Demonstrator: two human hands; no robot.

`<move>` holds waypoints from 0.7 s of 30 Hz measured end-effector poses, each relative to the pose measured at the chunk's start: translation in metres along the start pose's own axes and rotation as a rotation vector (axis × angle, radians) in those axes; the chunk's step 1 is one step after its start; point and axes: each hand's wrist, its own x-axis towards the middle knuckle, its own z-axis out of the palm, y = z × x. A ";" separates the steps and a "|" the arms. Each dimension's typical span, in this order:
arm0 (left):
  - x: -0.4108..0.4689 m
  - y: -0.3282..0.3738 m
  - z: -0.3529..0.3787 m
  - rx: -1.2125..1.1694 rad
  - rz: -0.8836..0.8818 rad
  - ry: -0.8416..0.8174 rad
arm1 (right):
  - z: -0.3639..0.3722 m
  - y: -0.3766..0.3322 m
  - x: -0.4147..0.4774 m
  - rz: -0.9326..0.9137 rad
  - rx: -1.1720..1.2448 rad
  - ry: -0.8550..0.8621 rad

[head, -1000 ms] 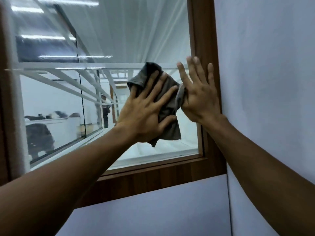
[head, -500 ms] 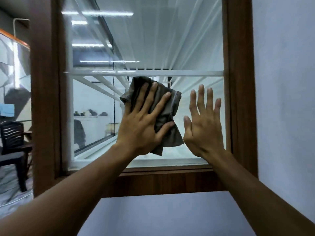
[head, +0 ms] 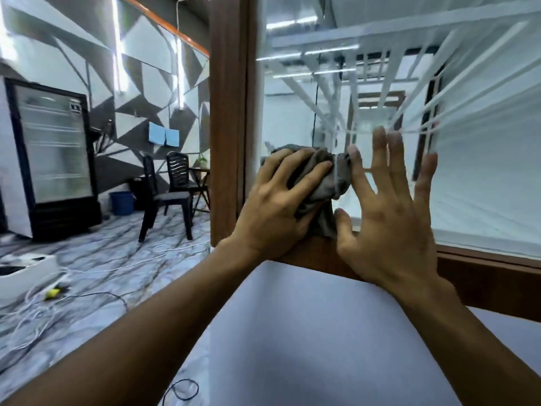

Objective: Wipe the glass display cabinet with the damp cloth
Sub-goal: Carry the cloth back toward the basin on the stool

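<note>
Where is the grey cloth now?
Head view, centre: the grey cloth is bunched under the left hand against the glass pane, lower-left corner, beside the wooden frame; the right hand lies alongside.

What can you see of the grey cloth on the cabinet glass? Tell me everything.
The grey fabric cloth is crumpled into a bunch, with a stitched hem at its right edge. It lies against the glass pane at its lower left corner, its tail reaching the brown wooden frame. The left hand grips it; the right hand touches its right edge.
</note>
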 end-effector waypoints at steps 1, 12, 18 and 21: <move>-0.009 -0.003 -0.009 -0.017 -0.032 -0.037 | 0.003 -0.004 0.000 -0.014 0.011 0.013; -0.124 -0.093 -0.147 -0.191 -0.488 -0.438 | 0.067 -0.190 -0.026 -0.173 1.074 0.117; -0.199 -0.225 -0.168 0.080 -1.106 -0.893 | 0.160 -0.292 0.010 0.112 0.864 -0.835; -0.220 -0.263 -0.177 0.153 -1.223 -1.034 | 0.206 -0.321 0.029 0.023 0.637 -1.247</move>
